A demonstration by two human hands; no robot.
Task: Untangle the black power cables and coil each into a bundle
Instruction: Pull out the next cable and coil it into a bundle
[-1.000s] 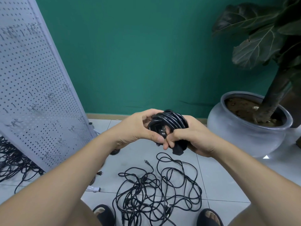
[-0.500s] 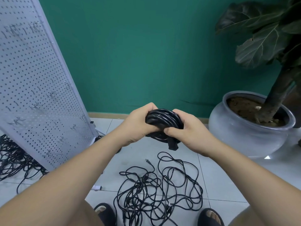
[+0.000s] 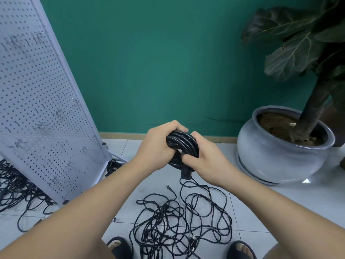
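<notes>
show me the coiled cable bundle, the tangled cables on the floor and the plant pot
coiled cable bundle (image 3: 182,143), head view, on the top loops of the coil
tangled cables (image 3: 168,217), head view, on the dense middle of the pile
plant pot (image 3: 276,161), head view, on its grey front wall

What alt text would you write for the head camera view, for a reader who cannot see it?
A person's left hand and right hand grip a coiled black cable bundle, a connector sticking out below. A tangled cable pile lies on the tiled floor near two sandalled feet; a white pegboard stands left, a potted plant right.
</notes>
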